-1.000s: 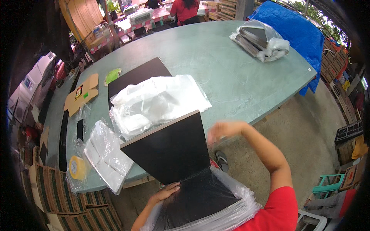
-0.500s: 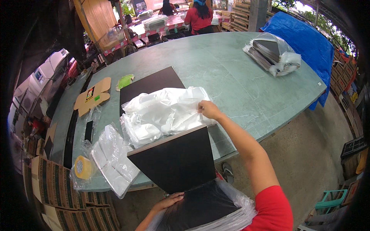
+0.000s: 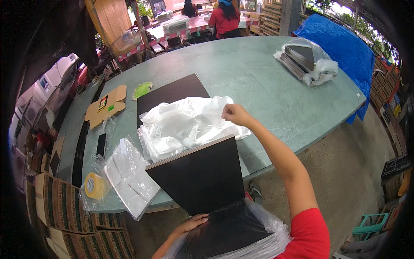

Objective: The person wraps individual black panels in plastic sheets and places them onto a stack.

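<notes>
My right hand [image 3: 236, 115] is closed in a pinch at the right edge of a pile of clear plastic bags [image 3: 185, 123]; whatever its fingertips hold is too small to make out. Under the crumpled pile lies a dark flat board [image 3: 172, 93]. Before me, a stack of thin black boards [image 3: 200, 175] stands tilted up against the table's near edge. My left hand [image 3: 192, 225] lies open, fingers stretched out, on a black board [image 3: 224, 233] in front of my body. Clear plastic wraps the sides of that lower stack.
On the green-grey table [image 3: 241, 64] are a tape roll [image 3: 94, 185], a plastic-wrapped white packet [image 3: 131, 177], a flat brown carton [image 3: 105, 105], a green cloth-like item [image 3: 142, 90] and bagged dark boards [image 3: 302, 60]. Cartons [image 3: 64, 203] stand lower left; a person [image 3: 225, 21] sits beyond.
My right hand has risen slightly, and the plastic edge beneath it has shifted a little to the right. The left hand stays on the black board. The whole view has shifted slightly.
</notes>
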Action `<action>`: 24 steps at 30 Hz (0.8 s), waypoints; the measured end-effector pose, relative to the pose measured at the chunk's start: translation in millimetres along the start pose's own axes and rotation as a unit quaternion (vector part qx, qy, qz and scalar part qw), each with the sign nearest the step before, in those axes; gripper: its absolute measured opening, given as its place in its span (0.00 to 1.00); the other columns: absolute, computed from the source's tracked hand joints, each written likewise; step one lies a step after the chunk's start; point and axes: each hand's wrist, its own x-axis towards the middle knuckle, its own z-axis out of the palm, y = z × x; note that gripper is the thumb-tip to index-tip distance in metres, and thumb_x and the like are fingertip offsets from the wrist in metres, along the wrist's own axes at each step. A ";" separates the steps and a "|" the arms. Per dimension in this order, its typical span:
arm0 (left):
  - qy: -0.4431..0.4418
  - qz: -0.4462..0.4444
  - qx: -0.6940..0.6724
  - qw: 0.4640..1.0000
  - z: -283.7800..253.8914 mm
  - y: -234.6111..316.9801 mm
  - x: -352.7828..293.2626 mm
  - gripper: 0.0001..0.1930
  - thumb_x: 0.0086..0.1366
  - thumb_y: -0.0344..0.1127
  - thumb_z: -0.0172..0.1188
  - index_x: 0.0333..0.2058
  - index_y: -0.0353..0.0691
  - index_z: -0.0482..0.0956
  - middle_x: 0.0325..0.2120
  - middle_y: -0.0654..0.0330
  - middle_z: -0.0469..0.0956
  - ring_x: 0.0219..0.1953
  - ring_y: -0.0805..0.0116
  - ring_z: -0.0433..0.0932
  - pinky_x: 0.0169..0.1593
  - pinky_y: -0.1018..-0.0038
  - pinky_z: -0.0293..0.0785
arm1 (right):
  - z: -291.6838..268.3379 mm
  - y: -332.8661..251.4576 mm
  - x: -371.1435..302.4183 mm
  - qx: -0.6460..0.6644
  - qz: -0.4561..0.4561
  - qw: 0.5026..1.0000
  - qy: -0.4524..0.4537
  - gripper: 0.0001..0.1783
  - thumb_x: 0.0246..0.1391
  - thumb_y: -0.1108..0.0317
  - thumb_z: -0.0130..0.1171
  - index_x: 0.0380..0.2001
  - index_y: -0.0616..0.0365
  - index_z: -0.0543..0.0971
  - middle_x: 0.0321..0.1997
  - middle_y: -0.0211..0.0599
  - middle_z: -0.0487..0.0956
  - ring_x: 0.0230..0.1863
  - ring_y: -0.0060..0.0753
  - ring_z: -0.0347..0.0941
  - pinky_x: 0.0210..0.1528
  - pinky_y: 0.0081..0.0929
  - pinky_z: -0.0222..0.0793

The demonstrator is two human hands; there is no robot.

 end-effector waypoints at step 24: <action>0.086 0.054 0.065 0.993 1.8 -17.7 0.2 0.27 0.58 0.54 0.43 0.49 0.41 0.64 0.48 0.52 0.64 0.52 0.60 0.60 0.54 0.70 0.53 | -6.5 -114.0 14.3 -0.118 -0.236 0.961 0.080 0.09 0.39 0.75 0.53 0.29 0.61 0.72 0.26 0.38 0.72 0.33 0.34 0.68 0.34 0.27 0.63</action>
